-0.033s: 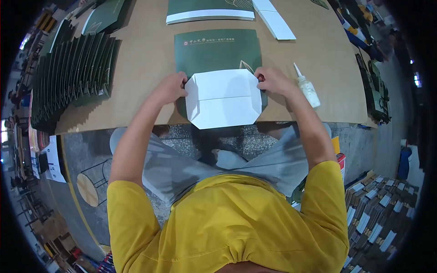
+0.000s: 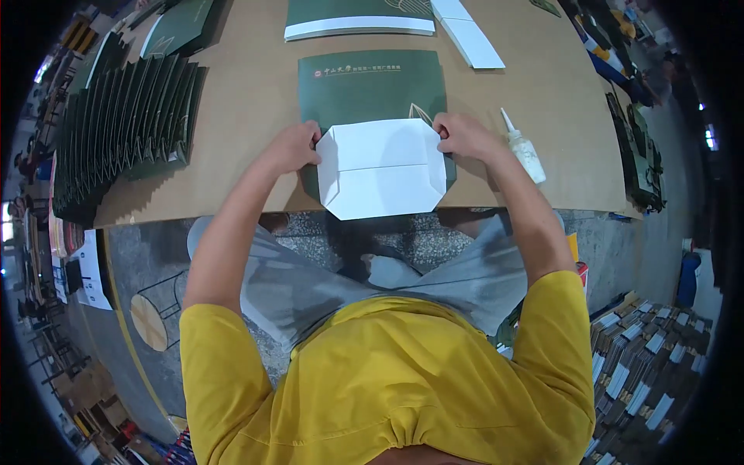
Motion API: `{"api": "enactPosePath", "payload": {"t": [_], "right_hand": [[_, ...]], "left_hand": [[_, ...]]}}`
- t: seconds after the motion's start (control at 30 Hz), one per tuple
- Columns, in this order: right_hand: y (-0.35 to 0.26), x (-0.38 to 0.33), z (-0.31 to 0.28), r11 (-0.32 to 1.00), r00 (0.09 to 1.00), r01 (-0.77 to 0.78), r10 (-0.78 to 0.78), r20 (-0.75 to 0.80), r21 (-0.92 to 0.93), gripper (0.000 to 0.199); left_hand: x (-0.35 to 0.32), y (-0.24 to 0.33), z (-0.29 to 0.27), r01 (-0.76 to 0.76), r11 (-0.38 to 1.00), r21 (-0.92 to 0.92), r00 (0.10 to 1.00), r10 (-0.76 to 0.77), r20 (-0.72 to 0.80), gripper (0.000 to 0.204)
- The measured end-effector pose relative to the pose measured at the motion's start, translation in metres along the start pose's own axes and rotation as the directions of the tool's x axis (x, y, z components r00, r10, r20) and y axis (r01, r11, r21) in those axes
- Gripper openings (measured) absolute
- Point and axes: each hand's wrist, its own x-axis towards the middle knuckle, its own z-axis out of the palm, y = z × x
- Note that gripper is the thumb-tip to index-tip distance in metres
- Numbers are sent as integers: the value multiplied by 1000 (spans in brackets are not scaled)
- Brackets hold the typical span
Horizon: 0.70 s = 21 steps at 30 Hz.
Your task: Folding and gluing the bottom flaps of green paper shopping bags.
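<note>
A dark green paper bag lies flat on the table in front of me, its printed face up. The bag's near end is spread out into a white, eight-sided bottom with folded corners and a crease across it. It reaches past the table's near edge. My left hand pinches the bottom's left upper corner. At the right upper corner, my right hand grips it with bent fingers, the fingertips partly hidden. Right of my right hand lies a clear squeeze bottle with a pointed nozzle and whitish contents.
Folded green bags stand in a fanned row at the left. Beyond the bag is a green stack with white edges, beside white card strips. More green bags hang over the right edge. A round stool is at the lower left.
</note>
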Motion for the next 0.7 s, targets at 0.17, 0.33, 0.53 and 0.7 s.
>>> {"api": "enactPosePath", "payload": {"t": [0.17,0.33,0.53,0.7], "right_hand": [[-6,10,6,955,992,127,-116,55,-268,15],[-6,-19,37,735,864,357,-495,-95,-576,18],[-14,-48,49,675,878,362,-479,-8,-643,31],[2,-93,46,729,836,456,-547,-34,-509,55]], "left_hand": [[7,-8,-3,-20,997,68,984,8,178,25],[-23,14,27,-193,829,526,927,329,-178,24],[-69,30,67,-165,611,774,910,397,-119,42],[-108,8,61,-316,654,687,890,456,-24,61]]}}
